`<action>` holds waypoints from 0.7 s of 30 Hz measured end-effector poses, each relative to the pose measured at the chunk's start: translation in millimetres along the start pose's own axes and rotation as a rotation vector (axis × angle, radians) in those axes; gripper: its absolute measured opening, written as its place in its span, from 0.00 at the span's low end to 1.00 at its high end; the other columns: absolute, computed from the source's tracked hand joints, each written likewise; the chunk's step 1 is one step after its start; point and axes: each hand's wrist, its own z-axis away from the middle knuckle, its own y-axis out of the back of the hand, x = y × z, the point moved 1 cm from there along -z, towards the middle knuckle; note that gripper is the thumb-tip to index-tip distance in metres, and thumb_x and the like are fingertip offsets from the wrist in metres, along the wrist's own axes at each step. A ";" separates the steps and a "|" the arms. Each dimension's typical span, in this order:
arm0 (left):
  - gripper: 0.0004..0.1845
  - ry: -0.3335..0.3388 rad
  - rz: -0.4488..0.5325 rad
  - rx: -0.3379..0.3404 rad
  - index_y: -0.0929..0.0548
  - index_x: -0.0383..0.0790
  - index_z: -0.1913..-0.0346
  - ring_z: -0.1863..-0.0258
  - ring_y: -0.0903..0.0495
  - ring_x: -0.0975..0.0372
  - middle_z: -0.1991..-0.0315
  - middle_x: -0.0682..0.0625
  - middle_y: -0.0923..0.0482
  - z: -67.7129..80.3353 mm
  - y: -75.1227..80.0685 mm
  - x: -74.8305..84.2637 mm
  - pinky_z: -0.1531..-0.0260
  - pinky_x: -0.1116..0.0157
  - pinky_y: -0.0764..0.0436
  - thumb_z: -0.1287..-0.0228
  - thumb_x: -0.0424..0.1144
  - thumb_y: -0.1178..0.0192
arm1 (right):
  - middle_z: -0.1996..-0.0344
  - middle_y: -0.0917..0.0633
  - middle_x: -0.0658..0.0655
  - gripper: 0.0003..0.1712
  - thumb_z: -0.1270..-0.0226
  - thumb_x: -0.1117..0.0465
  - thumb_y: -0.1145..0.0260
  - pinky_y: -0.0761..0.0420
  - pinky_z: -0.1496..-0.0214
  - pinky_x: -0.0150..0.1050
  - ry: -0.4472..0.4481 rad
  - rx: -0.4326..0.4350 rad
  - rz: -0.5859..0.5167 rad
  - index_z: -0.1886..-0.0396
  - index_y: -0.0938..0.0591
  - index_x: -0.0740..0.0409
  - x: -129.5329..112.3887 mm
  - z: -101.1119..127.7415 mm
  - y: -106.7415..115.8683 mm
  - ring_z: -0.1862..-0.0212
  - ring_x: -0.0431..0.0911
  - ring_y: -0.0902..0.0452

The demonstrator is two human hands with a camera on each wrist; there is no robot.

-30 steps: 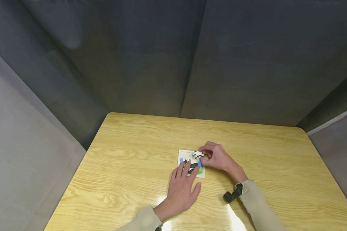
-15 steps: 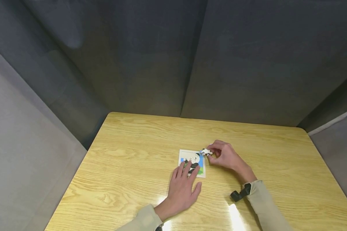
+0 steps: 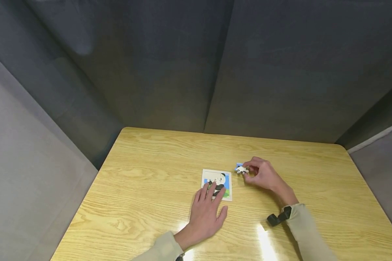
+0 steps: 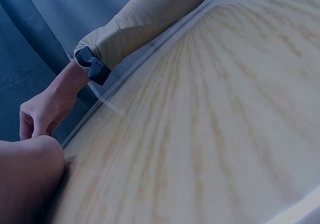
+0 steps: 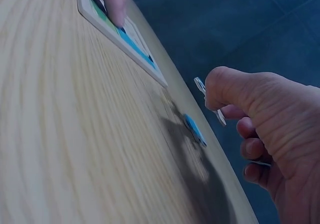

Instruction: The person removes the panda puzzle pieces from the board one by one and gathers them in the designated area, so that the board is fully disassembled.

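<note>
A small panda jigsaw puzzle board [image 3: 207,175] lies on the table with a pale frame. My left hand [image 3: 205,214] rests on its lower part, fingers spread, covering some of the picture. To the right of the board, my right hand [image 3: 261,174] pinches a white-and-black puzzle piece [image 3: 241,170] between thumb and fingers. The right wrist view shows this piece [image 5: 200,85] edge-on, raised over the table. Below it is a blue puzzle piece [image 5: 194,129], close to the tabletop; from the head view this blue piece [image 3: 239,165] shows just behind the pinched one.
The wooden table [image 3: 143,188] stretches out on both sides. Dark curtains [image 3: 170,72] hang behind its far edge, with grey panels [image 3: 26,163] at the sides. A black wrist camera [image 3: 279,216] sits on the right wrist.
My right hand has moved right, carrying the white-and-black puzzle piece from over the board to beside it. A blue piece now shows behind it. My left hand has stayed put.
</note>
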 end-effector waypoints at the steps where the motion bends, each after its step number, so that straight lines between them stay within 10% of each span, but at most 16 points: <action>1: 0.31 0.000 -0.005 0.000 0.37 0.56 0.18 0.20 0.46 0.44 0.18 0.43 0.43 -0.2 -0.3 0.0 0.27 0.45 0.39 0.19 0.59 0.58 | 0.75 0.21 0.55 0.16 0.52 0.70 0.22 0.29 0.74 0.29 -0.010 -0.001 0.001 0.60 0.10 0.60 1.9 0.7 1.3 0.75 0.48 0.28; 21: 0.31 0.002 -0.003 0.011 0.37 0.57 0.18 0.20 0.46 0.45 0.18 0.44 0.43 -0.5 -1.6 -0.4 0.26 0.45 0.39 0.19 0.59 0.58 | 0.76 0.22 0.54 0.17 0.51 0.71 0.21 0.28 0.72 0.30 -0.109 -0.024 0.032 0.58 0.11 0.62 30.4 9.2 18.7 0.74 0.43 0.29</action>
